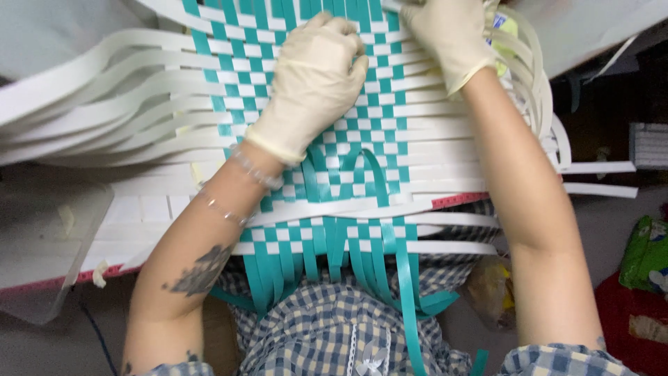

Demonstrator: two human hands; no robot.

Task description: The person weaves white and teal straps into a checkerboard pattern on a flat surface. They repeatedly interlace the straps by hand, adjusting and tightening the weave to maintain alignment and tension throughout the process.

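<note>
A woven mat (pixel 379 132) of teal and white plastic strips lies flat in front of me in a checker pattern. My left hand (pixel 313 83), in a pale glove, presses palm-down on the weave near its middle, fingers together. My right hand (pixel 449 35), also gloved, rests at the mat's far right corner, fingers curled on the strips there; whether it pinches one is hidden. Loose teal strip ends (pixel 403 278) hang toward my lap. Long white strips (pixel 104 104) fan out to the left.
White strip ends (pixel 598 177) stick out on the right past the work surface edge (pixel 459 200), which has a red rim. A green bag (pixel 643 254) and red object lie on the floor at right. A translucent plastic piece (pixel 49 230) sits at left.
</note>
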